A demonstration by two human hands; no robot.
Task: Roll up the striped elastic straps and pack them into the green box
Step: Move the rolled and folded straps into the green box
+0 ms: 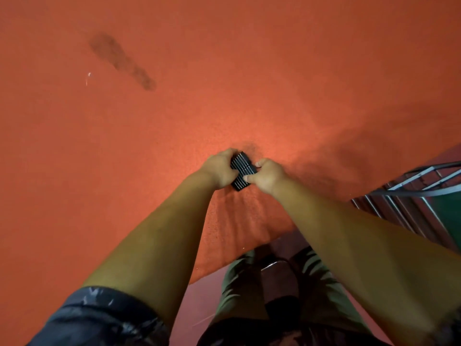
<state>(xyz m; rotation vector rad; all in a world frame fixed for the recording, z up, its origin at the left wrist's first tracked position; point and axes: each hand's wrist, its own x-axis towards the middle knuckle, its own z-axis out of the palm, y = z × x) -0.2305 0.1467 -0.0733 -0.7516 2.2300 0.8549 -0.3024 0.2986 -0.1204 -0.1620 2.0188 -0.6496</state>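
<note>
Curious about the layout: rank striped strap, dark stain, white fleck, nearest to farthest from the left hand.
1. striped strap, held in the left hand.
2. dark stain, up-left on the cloth.
3. white fleck, left beyond the stain.

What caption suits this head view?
The left hand and right hand grip a striped strap roll over the orange cloth.
</note>
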